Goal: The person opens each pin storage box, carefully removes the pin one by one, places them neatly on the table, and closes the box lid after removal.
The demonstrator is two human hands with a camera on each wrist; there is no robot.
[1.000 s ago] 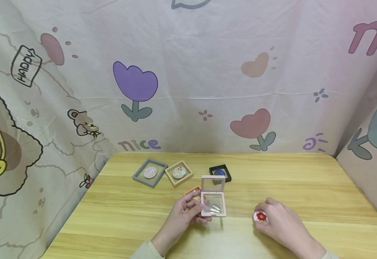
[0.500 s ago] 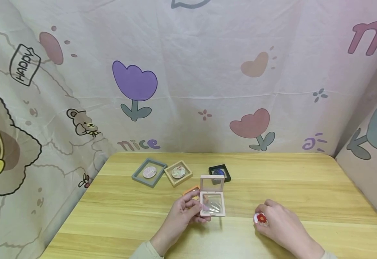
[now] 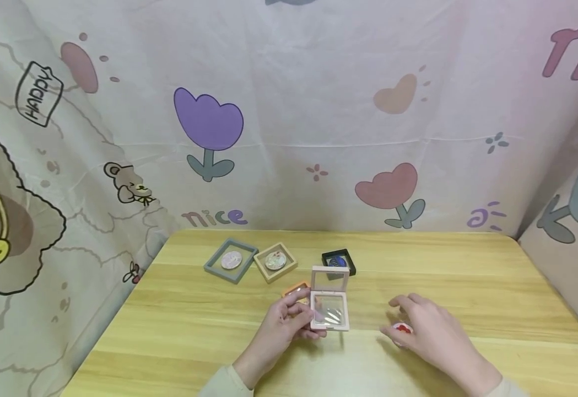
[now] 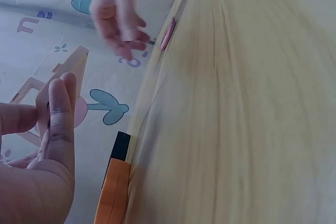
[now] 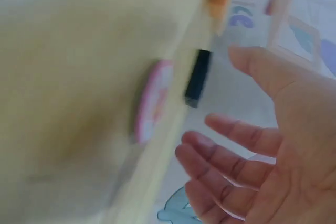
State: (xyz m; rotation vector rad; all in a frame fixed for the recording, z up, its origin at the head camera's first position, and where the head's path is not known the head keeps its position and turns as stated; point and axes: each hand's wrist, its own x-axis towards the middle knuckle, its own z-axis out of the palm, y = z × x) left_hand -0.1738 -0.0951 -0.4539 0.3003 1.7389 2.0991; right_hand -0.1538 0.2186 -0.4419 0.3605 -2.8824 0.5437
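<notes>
My left hand (image 3: 280,333) pinches a pale pink square display case (image 3: 329,310) by its left side. The case stands unfolded on its hinge, clear film filling its window, and is held up off the table. On the right, my right hand (image 3: 430,333) hovers with thumb and fingers spread. Just below it lies a round badge (image 3: 401,330) with a red flower, partly hidden by the thumb in the head view. The right wrist view shows the badge (image 5: 152,100) with a pink rim, flat on the table and apart from the fingers.
An orange case (image 3: 296,288) lies behind my left hand, partly covered. Farther back are a grey frame (image 3: 214,271), a beige frame (image 3: 269,277) and a black frame (image 3: 351,269), each with a round disc inside. A patterned cloth (image 3: 293,110) hangs behind the wooden table (image 3: 169,331).
My right hand has let go of the round badge, spread its fingers and risen off it, leaving it on the table. The left hand still holds the case in place.
</notes>
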